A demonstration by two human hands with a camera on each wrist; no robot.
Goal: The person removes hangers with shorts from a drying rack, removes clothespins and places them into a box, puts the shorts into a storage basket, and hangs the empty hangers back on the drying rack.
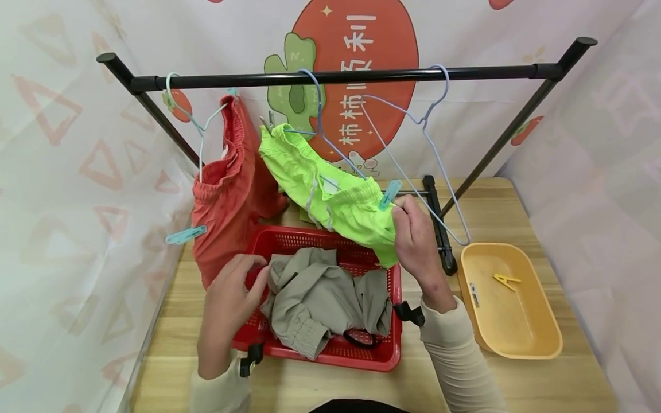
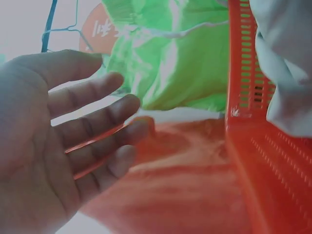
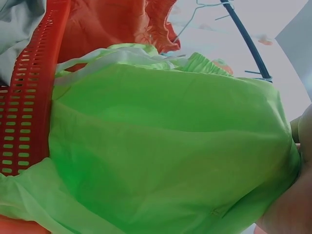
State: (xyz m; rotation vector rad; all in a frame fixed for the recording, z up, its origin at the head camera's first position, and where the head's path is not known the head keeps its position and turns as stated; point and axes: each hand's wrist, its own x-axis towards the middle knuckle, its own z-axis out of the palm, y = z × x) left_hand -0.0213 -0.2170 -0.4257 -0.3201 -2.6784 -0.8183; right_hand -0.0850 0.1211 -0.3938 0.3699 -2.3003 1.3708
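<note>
My right hand (image 1: 417, 244) grips the side edge of neon green shorts (image 1: 330, 183), just below a teal clothespin (image 1: 391, 194) clipped at their waistband. The shorts hang from a blue hanger (image 1: 320, 109), with a grey clothespin (image 1: 268, 121) at their left end; they fill most of the right wrist view (image 3: 161, 136). My left hand (image 1: 232, 298) holds nothing. Its fingers are relaxed and spread, beside the red shorts (image 1: 227, 172) and over the left rim of a red basket (image 1: 330, 362). Another teal clothespin (image 1: 186, 235) is clipped to those red shorts.
A black rack bar (image 1: 361, 77) crosses above, carrying a bare blue hanger (image 1: 434, 143) at right and a pale green hanger (image 1: 193, 120) at left. Grey clothing (image 1: 325, 292) lies in the basket. A yellow tub (image 1: 508, 310) at right contains a yellow clothespin (image 1: 507, 280) and a grey one.
</note>
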